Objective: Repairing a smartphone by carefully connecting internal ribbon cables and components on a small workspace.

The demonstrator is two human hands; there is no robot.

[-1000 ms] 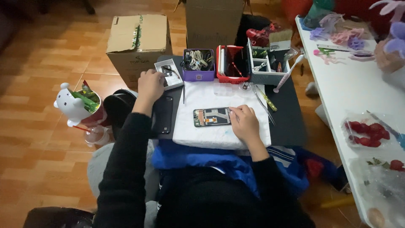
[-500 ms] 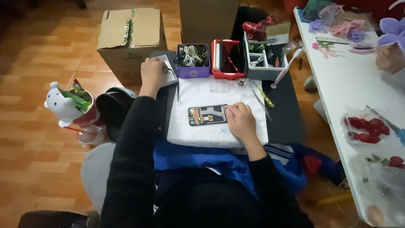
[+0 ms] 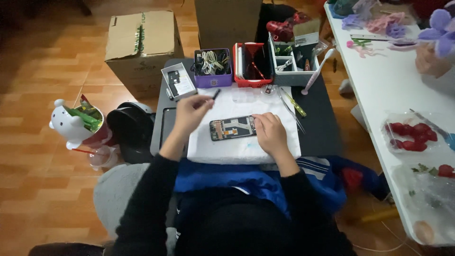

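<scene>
Steadying the opened phone (image 3: 233, 128) on the white pad (image 3: 241, 142), the right hand (image 3: 269, 132) presses on its right end, fingers flat rather than clasped. Just left of the phone, the left hand (image 3: 189, 114) pinches a thin dark tool (image 3: 212, 96), tip raised toward the purple bin (image 3: 213, 68) beyond. Good practice, I judge: keep the phone pinned flat, bring the tip down slowly, and pry lightly near exposed parts.

The right hand (image 3: 268, 134) hides the opened phone's (image 3: 232, 128) right end; its parts are too small to tell.
</scene>
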